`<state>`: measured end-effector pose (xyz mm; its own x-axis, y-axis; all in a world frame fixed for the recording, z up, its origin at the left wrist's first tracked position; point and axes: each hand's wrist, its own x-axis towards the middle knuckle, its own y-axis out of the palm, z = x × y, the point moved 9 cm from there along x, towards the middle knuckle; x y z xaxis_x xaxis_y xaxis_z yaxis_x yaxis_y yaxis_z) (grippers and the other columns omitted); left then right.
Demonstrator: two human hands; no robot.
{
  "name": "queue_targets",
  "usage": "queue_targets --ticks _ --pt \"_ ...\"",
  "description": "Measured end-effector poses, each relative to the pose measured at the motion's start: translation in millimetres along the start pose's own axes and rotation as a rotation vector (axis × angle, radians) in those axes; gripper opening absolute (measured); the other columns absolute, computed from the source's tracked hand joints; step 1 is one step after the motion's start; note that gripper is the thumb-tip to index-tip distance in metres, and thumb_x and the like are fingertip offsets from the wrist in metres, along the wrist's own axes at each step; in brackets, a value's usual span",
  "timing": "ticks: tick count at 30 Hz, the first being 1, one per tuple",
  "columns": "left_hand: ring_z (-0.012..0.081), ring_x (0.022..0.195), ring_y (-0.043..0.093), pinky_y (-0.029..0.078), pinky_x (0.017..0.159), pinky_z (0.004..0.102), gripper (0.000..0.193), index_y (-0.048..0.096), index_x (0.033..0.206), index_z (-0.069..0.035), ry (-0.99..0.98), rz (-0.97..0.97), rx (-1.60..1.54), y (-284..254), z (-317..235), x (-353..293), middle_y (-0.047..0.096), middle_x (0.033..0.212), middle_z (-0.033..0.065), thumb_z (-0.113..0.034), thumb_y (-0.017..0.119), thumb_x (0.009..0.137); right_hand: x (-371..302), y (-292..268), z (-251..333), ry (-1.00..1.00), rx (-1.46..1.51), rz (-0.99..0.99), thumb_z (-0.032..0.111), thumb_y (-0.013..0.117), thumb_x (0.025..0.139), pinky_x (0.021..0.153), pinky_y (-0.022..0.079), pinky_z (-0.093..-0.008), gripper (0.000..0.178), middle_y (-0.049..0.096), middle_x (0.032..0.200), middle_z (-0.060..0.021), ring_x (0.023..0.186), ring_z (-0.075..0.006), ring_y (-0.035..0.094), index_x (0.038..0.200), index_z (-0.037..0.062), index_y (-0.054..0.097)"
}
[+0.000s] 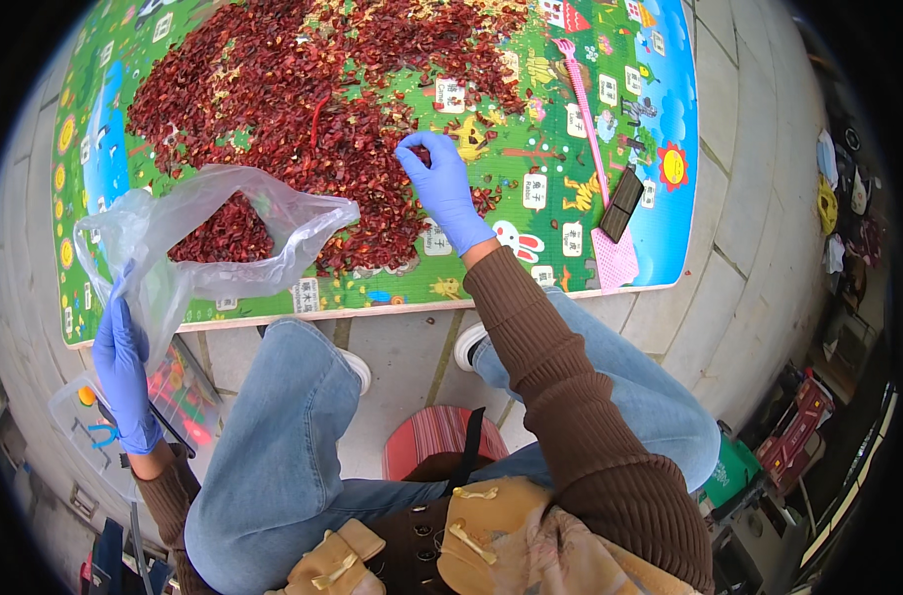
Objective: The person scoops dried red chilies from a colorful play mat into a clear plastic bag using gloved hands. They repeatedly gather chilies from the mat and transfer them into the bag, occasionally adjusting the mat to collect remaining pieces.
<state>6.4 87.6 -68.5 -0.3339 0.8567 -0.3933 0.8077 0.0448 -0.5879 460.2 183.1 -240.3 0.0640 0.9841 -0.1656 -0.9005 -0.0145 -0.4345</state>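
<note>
At the lower left, my brown left sleeve is partly hidden behind my jeans. A clear box is partly covered by my left hand, and its colourful contents are hard to make out. Blue-gloved, that hand reaches upward, fingers closed on the near left rim of a plastic bag. The bag gapes on the picture-printed table, dried red pieces inside, its base out of sight. My right arm stretches forward; my right hand bends leftward over the loose chilli pieces, fingers curled, nearly together. I cannot tell whether they grip any. Farther right, a dark flat object hides part of a pink swatter.
</note>
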Motion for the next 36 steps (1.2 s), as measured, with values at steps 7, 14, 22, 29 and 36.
queue_targets --ticks 7,14,22,29,36 --pt "0.0143 0.118 0.057 0.043 0.104 0.0271 0.047 0.055 0.140 0.004 -0.067 -0.035 -0.072 -10 4 2 0.061 0.135 0.0076 -0.030 0.046 0.109 -92 218 225 -0.517 -0.036 0.972 0.028 0.064 0.088 0.084 0.052 -0.0494 0.021 0.063 0.108 -0.0151 0.103 -0.0326 0.062 0.101 0.0135 0.072" --pt "0.0174 0.126 0.054 0.039 0.111 0.0311 0.046 0.054 0.139 0.006 0.034 -0.019 -0.155 -2 -23 -14 0.060 0.138 0.0117 -0.028 0.044 0.109 -94 246 206 -0.685 -0.422 0.437 0.027 0.065 0.084 0.097 0.037 -0.0665 0.038 0.047 0.141 -0.0176 0.129 -0.0411 0.042 0.119 0.0114 0.066" --pt "0.0164 0.120 0.058 0.042 0.105 0.0283 0.046 0.057 0.138 0.005 -0.029 -0.110 -0.154 -33 -4 -8 0.061 0.135 0.0101 -0.029 0.046 0.108 -80 -5 39 -0.236 -0.236 -0.233 0.018 0.068 0.091 0.103 0.040 -0.0457 0.043 0.060 0.129 -0.0166 0.119 -0.0360 0.053 0.131 0.0039 0.059" --pt "0.0137 0.113 0.058 0.043 0.101 0.0269 0.046 0.058 0.136 0.005 -0.045 -0.144 -0.076 -50 28 0 0.064 0.128 0.0073 -0.030 0.047 0.108 -93 -41 -124 0.206 -0.552 -0.374 0.049 0.068 0.090 0.116 0.021 -0.0573 0.080 0.023 0.157 -0.0270 0.143 -0.0468 0.023 0.155 0.0157 0.036" --pt "0.0082 0.099 0.057 0.046 0.087 0.0218 0.046 0.059 0.135 0.005 -0.150 -0.151 -0.019 -67 54 -1 0.066 0.116 0.0022 -0.032 0.049 0.108 -10 98 -29 -0.242 -0.639 -0.009 0.058 0.069 0.085 0.116 0.016 -0.0620 0.075 0.029 0.157 -0.0186 0.143 -0.0456 0.022 0.150 0.0297 0.045"
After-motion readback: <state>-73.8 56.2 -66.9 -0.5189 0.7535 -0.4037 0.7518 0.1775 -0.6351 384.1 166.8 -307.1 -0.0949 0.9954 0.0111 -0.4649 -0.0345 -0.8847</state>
